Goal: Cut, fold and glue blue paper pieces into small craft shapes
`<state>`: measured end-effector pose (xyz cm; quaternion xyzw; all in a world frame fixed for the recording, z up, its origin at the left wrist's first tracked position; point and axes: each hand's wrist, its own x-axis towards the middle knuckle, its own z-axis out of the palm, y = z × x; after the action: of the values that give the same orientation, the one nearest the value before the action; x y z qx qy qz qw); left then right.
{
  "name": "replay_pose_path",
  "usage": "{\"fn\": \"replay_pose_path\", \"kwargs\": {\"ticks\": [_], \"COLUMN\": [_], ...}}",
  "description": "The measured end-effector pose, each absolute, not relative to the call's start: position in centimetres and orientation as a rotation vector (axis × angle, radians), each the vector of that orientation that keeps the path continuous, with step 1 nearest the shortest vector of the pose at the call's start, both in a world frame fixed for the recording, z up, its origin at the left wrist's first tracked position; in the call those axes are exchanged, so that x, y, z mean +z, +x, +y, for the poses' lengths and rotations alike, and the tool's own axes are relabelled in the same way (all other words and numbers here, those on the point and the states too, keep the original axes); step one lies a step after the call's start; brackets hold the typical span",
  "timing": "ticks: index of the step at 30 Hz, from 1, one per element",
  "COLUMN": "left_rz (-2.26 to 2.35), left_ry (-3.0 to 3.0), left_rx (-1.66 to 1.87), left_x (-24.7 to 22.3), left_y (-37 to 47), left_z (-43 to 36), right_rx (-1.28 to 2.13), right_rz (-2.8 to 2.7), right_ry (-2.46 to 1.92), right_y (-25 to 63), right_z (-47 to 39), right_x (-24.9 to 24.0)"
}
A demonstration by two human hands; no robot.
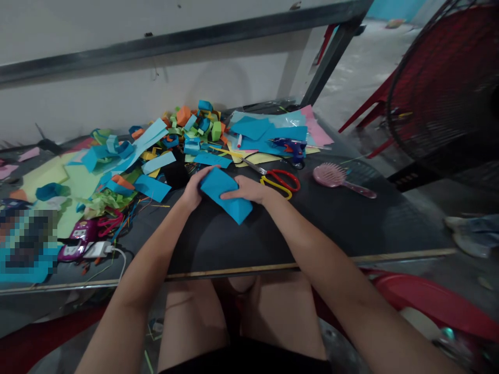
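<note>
Between my two hands, above the dark tabletop, is a folded piece of blue paper. My left hand grips its left edge, with the fingers partly hidden behind it. On the other side, my right hand holds the paper with the thumb lying across its face. Scissors with red and yellow handles lie just right of my right hand. Beyond them rests a blue glue gun on blue sheets. A cut blue paper strip lies left of my left hand.
A pile of coloured paper pieces spreads over the back and left of the table. A pink hairbrush lies at right. A white plug with a cable sits front left. A large fan stands off the right end.
</note>
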<state>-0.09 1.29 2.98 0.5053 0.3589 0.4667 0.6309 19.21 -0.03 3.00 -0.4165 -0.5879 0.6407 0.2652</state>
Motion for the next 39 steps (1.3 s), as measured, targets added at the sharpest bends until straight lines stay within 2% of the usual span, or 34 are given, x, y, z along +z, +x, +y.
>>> {"fn": "replay_pose_path", "kwargs": {"ticks": [6,15,22,30,39], "left_rz": [0.965,1.059,1.094,1.073,1.081], "left_ry": [1.092,1.245,1.321,1.296,1.299], "left_rx": [1.262,1.351,1.347,1.326,1.261], "left_x": [2.1,3.1,4.0,3.4,2.0], "left_y": [0.4,0.9,0.9,0.8,0.6], "left_z": [1.7,0.3,-0.3,0.0,1.0], "right_rx": [1.525,1.548,1.214,1.157,0.938], "right_rz": [-1.139,-1.355,-1.249,-1.299,-1.392], "right_ry": [-1.058,-1.044,-1.009,-1.028,-0.991], "right_y": [17.5,17.9,17.6,17.7,17.8], "right_z": [0.7,0.3,0.4,0.1,0.0], "right_x": [1.3,2.0,2.1,2.6,2.8]}}
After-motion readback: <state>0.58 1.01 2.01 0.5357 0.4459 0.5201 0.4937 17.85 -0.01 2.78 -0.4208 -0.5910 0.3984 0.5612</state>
